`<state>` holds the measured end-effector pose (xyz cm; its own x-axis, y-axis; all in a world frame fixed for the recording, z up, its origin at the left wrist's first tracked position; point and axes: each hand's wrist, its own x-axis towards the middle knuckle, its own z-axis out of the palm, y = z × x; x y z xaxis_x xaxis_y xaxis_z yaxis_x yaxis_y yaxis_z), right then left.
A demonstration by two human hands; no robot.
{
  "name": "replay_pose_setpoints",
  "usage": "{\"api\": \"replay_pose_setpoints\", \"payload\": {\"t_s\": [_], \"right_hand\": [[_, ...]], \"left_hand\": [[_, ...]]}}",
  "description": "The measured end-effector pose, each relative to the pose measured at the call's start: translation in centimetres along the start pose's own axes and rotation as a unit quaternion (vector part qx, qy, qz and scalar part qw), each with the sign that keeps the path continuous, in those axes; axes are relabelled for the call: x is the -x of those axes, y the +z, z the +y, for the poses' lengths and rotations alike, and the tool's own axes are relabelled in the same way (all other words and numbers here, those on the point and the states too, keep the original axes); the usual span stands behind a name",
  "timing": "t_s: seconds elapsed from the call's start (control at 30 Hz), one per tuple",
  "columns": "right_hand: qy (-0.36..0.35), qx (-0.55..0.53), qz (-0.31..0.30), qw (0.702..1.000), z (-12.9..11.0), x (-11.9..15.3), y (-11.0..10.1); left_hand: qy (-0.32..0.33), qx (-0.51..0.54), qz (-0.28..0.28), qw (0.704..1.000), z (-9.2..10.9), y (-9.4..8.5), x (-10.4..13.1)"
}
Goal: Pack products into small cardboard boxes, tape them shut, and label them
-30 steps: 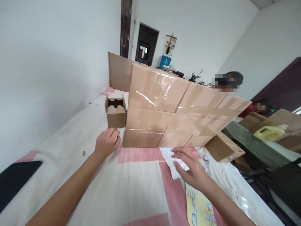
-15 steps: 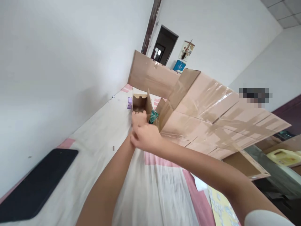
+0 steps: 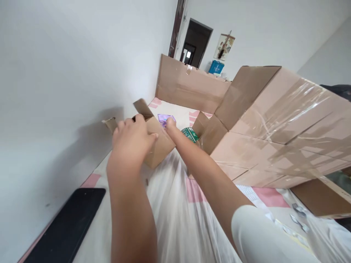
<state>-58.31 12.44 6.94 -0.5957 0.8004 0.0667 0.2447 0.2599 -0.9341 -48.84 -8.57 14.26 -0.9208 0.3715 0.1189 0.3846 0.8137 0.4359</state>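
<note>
A small brown cardboard box (image 3: 161,145) with raised flaps is tilted on the cloth near the left wall. My left hand (image 3: 133,137) is wrapped over its near upper edge, fingertips bent into the opening. Beyond the box, my right hand (image 3: 170,125) reaches to a flat purple packet (image 3: 163,118) and pinches its near edge. To the right of that hand a green packet (image 3: 190,134) with white print stands in another open carton (image 3: 201,126). The inside of the tilted box is hidden from me.
Large taped cardboard boxes (image 3: 255,109) are stacked along the right. A long carton (image 3: 189,86) closes off the far end. On the white and pink cloth (image 3: 175,219), a black phone-shaped slab (image 3: 68,223) lies by the wall (image 3: 68,73) at lower left.
My hands were together at the upright small box. Now my left hand has tipped it leftward, and my right hand has moved away to the purple packet. The view has shifted too.
</note>
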Motion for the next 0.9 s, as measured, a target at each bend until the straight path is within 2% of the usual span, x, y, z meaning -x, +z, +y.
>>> {"api": "replay_pose_setpoints", "payload": {"t_s": [0.13,0.23,0.3,0.37,0.47,0.57,0.67,0.77,0.9], "right_hand": [[-0.012,0.137,0.010,0.990,2.4,-4.2,3.1],[0.004,0.266,-0.018,0.964,3.5,-6.9,4.4],[0.026,0.325,-0.017,0.945,4.2,-7.9,4.7],[0.027,0.324,-0.006,0.946,4.8,-7.8,4.5],[-0.006,0.310,-0.004,0.951,5.1,-5.9,3.9],[-0.044,0.301,-0.017,0.952,4.2,-3.6,3.1],[-0.079,0.309,-0.036,0.947,2.7,-2.5,2.4],[-0.065,0.317,-0.051,0.945,1.8,-3.5,2.2],[0.024,0.285,-0.038,0.957,2.3,-6.5,2.8]], "left_hand": [[0.006,0.024,0.042,0.999,-1.6,1.4,-0.8],[0.019,0.030,0.075,0.997,-2.6,2.1,-1.1],[0.029,0.024,0.087,0.996,-2.5,2.5,-1.4],[0.043,0.016,0.083,0.995,-1.9,2.7,-1.6],[0.051,0.009,0.068,0.996,-1.2,2.7,-1.5],[0.042,-0.001,0.070,0.997,-1.2,2.3,-0.7],[0.035,0.006,0.063,0.997,-1.6,1.9,0.4],[0.028,0.028,0.048,0.998,-1.9,1.6,1.1],[0.026,0.040,0.043,0.998,-1.4,1.4,1.1]]}}
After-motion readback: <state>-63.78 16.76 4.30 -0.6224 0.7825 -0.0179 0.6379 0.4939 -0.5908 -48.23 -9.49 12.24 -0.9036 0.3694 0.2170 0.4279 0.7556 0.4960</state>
